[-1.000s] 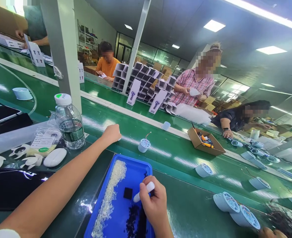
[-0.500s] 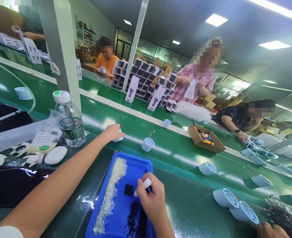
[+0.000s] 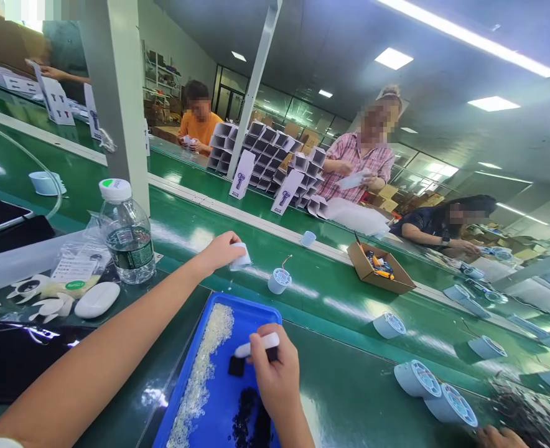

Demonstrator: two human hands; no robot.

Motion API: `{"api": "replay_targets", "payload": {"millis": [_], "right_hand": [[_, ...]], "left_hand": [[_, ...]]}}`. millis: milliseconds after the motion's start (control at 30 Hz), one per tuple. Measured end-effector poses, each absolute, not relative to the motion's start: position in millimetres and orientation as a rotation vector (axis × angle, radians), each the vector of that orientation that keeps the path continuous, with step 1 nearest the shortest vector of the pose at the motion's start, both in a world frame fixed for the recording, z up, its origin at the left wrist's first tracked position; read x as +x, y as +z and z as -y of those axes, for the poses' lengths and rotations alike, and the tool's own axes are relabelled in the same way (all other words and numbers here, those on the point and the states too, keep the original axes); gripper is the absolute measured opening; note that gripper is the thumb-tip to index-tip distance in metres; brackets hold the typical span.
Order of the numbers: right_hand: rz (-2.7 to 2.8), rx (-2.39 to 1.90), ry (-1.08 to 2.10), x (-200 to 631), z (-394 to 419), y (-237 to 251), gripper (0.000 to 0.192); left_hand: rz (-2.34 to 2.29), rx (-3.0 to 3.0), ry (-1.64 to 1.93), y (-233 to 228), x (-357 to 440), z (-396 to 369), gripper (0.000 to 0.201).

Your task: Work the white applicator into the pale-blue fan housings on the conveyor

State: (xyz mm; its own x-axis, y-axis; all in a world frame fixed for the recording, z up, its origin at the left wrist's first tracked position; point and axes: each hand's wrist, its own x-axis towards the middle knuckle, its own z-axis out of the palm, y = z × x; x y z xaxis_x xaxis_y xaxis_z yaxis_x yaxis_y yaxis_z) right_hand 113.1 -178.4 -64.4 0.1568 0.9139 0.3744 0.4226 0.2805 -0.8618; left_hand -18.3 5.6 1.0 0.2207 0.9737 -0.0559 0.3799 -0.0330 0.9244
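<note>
A small pale-blue round plastic housing (image 3: 240,256) is gripped by the left hand (image 3: 219,252), fingers closed round it, lifted just above the green conveyor belt (image 3: 331,292). A white pen-shaped tool (image 3: 257,345) is pinched by the right hand (image 3: 273,373) over the blue plastic tray (image 3: 256,308), beside a black square pad (image 3: 236,366). Clear beads (image 3: 205,367) and black bits (image 3: 249,417) are spread in the tray.

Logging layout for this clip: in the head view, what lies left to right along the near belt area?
White oval case → water bottle → left hand holding a small pale part → wired round housing → open cardboard box.
</note>
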Motion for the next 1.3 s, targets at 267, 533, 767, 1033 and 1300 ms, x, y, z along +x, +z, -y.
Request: {"api": "replay_targets", "payload": {"millis": [267,533,767,1033,1300], "right_hand": [[0.965,-1.123,0.454,122,178,-64,0.017],[0.879,-1.131,0.532,125,170,-67,0.026],[0.885,-1.147,0.576,124,169,-67,0.028],[1.035,-1.37,0.452,123,168,-65,0.03],[1.339,-1.324,0.559,108,173,-69,0.037]], "left_hand": [[-0.897,1.148,0.733,9,3,18,0.024],[-0.902,1.171,0.686,10,11,32,0.033],[-0.915,1.259,0.653,19,16,45,0.032],[-0.919,1.26,0.98,15,26,51,0.029],[-0.905,0.865,1.281,0,44,70,0.041]]}}
